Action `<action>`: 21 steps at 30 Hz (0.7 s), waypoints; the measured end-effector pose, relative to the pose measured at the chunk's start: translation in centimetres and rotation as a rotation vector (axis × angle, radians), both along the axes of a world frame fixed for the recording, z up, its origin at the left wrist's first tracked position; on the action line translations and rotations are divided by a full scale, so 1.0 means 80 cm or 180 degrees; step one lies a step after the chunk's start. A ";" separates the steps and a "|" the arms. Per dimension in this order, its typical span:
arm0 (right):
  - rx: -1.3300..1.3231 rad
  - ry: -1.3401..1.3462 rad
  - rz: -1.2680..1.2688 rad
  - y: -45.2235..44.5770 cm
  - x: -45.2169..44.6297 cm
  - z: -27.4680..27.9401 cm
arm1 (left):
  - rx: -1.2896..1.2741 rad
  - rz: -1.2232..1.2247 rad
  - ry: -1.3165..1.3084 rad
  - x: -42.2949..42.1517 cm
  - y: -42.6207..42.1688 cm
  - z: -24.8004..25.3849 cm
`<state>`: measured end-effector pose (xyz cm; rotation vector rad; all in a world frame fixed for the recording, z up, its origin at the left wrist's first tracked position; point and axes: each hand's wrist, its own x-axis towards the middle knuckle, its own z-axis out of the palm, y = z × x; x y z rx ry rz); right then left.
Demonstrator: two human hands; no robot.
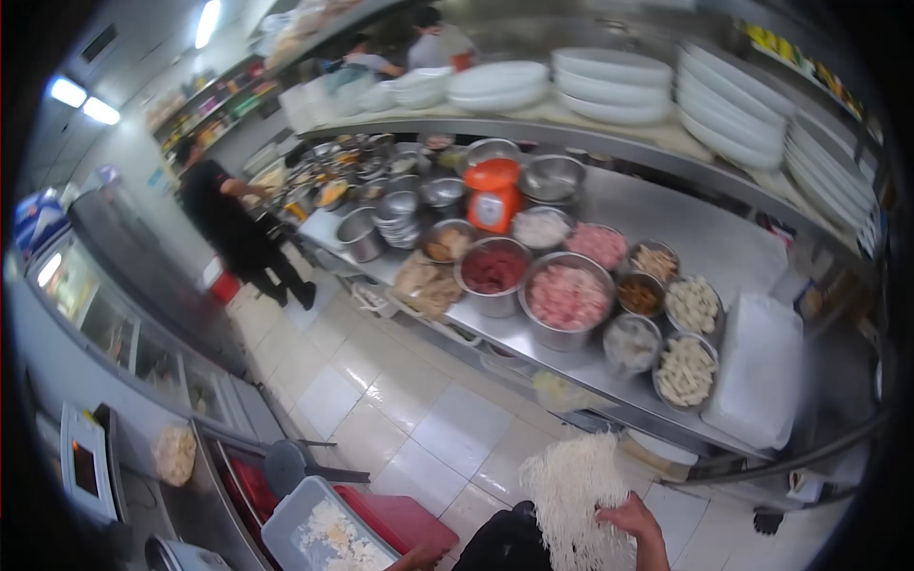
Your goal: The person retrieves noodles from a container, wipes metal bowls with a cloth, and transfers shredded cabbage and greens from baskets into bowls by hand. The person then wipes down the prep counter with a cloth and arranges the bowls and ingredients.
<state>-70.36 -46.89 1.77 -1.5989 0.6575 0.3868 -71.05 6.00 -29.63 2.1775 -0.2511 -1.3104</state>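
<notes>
**Currently held: pale noodles [574,490] in the right hand [630,519]**

One side of the noodles is gripped – the right hand being curled closed upon it – above the tiled floor [419,419]. The left hand [426,557] is only partly shown, beside a grey tub [283,526] of white pieces [335,540]; whether it is closed on anything cannot be told. Beyond, filled metal bowls [566,335] are ranged along a steel counter [657,205].

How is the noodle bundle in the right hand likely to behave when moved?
The noodle bundle is probably light for its size: the right hand seems to hold it alone, at one side. It may shed or snag strands, since many thin ends stick out loose.
</notes>
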 end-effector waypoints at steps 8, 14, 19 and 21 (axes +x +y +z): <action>0.0324 -0.0786 0.0291 0.022 0.200 0.081 | -0.0559 0.2007 -0.0041 0.265 -0.174 0.242; 0.0944 -0.1038 0.0872 0.052 0.354 0.140 | -0.0390 0.1816 -0.1003 0.372 -0.105 0.243; 0.1362 -0.1287 0.0912 0.122 0.495 0.143 | 0.0823 0.1924 -0.0758 0.318 0.017 0.191; 0.1505 -0.1425 0.0845 0.168 0.550 0.132 | 0.0559 0.2654 -0.0360 0.268 0.044 0.170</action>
